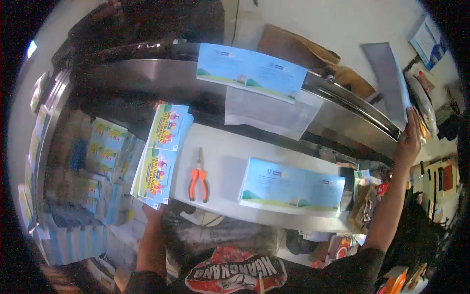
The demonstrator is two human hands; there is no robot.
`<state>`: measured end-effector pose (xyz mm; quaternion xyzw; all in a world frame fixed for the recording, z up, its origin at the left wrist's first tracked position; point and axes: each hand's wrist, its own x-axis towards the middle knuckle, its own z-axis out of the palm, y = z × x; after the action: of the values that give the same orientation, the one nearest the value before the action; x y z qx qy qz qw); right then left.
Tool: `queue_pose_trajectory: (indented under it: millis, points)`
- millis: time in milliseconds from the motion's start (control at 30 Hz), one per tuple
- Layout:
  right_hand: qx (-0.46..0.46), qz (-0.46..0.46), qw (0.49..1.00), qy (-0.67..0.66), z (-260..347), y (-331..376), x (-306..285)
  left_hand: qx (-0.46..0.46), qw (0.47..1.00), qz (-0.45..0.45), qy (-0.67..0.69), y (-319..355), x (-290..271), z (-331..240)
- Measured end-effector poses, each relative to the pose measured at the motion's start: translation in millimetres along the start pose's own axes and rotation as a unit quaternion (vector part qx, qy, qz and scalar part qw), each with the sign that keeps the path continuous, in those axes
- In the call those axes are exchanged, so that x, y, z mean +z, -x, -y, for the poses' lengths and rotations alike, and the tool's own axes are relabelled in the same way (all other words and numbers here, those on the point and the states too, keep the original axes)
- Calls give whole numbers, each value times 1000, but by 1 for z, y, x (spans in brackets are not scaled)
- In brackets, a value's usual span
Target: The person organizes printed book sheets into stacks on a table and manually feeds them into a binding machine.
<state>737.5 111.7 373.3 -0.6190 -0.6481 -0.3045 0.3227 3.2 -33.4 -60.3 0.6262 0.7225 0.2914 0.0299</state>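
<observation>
My left hand [152,211] grips the lower edge of a stack of colourful printed booklets [161,152], holding it up over the left end of the white table [230,161]. My right hand [409,137] is stretched far out to the right and rests on a grey sheet [389,81] lying on the metal machine [338,115]. Whether its fingers pinch the sheet cannot be told. Orange-handled pliers [199,180] lie on the table between my hands. A pile of light blue open booklets [292,187] sits on the table's right part.
An open blue booklet [252,70] and a translucent sheet [269,112] hang over the metal machine at the back. Stacks of printed booklets [100,161] fill the lower left. Tools and packets [431,181] crowd the right edge. Brown cardboard [298,49] lies behind the machine.
</observation>
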Motion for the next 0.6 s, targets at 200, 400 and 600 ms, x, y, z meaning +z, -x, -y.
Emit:
queue_pose_trajectory:
  millis: [200,400,600]
  points:
    - [-59,228,972,1,-59,62,95,-154,988,30,-4,-15,-26,-36]
    - [64,291,942,-157,6,111,68,-240,953,127,-132,-25,-22,-42]
    - [-126,490,855,-109,206,154,-20,-228,960,141,-85,-33,-31,-51]
